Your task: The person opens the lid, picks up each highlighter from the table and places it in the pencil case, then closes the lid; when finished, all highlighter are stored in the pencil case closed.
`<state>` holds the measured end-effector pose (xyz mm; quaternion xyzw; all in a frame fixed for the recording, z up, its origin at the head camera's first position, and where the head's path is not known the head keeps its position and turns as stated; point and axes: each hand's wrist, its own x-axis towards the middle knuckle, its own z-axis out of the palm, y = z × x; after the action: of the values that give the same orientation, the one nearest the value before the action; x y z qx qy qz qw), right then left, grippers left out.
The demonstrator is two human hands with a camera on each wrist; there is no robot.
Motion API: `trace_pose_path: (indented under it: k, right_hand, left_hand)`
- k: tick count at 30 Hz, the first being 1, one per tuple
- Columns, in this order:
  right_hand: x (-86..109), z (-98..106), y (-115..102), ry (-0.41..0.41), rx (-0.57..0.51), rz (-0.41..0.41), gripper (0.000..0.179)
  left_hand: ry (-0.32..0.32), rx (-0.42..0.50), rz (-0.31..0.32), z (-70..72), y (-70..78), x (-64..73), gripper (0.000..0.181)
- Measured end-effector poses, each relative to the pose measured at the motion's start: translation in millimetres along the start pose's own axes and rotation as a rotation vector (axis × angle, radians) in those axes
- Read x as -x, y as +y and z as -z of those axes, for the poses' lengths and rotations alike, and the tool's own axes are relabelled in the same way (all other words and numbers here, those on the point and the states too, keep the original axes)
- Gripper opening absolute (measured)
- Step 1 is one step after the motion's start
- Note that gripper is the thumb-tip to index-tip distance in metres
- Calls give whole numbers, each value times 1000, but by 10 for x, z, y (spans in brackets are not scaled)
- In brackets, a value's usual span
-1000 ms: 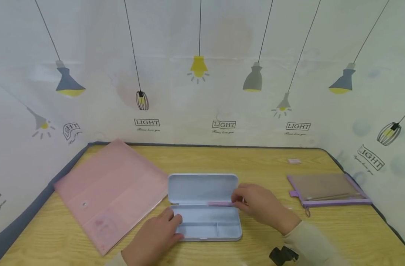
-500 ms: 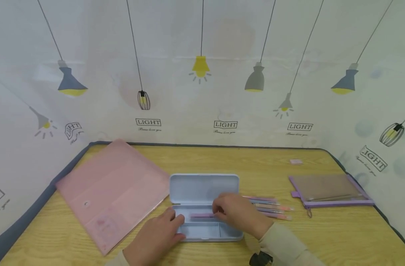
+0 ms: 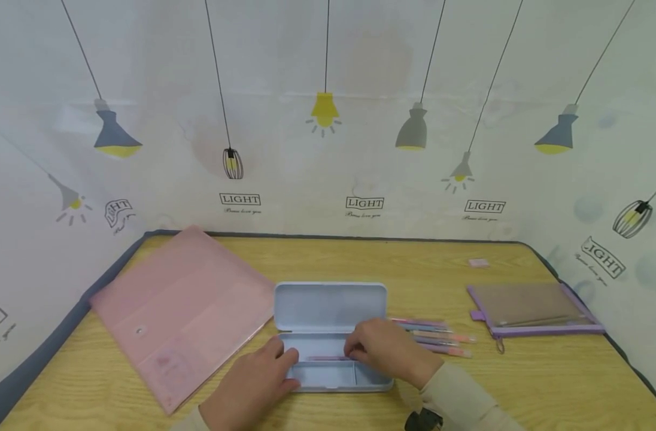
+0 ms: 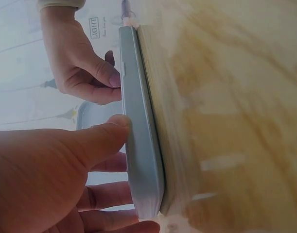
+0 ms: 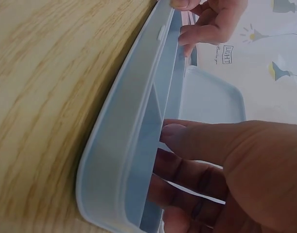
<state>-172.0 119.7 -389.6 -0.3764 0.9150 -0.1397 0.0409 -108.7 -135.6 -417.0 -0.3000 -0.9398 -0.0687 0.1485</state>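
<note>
A pale blue pencil case (image 3: 330,306) lies with its lid folded back on the table, its base split into a long rear compartment and two front ones. My left hand (image 3: 258,374) grips the left end of the base; in the left wrist view its thumb lies at the front rim, its fingers round the end. Inside the rear compartment, along the divider, is a thin purple-pink pen (image 3: 325,358). My right hand (image 3: 392,348) pinches the right end of that pen, and its fingertips hide this end. In the right wrist view the thumb and fingers reach into the case (image 5: 114,141).
Several coloured pens (image 3: 441,336) lie just right of the case. Farther right is a mesh zip pouch (image 3: 533,302) with purple edging, a small pink eraser (image 3: 479,263) behind it. A pink folder (image 3: 193,305) covers the left side.
My right hand has carried the pen from the lid's hinge side leftward and down into the rear compartment, and the pen now sits lower, by the divider. The left hand stays on the case.
</note>
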Motion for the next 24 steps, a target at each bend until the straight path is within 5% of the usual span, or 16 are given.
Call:
trace_pose_path:
  k: [16, 24]
  right_hand:
    - [237, 240, 142, 32, -225, -78, 11]
    - [510, 491, 406, 88, -192, -156, 10]
  left_hand:
    - [20, 2, -7, -8, -1, 3, 37]
    - [17, 6, -5, -14, 0, 4, 36]
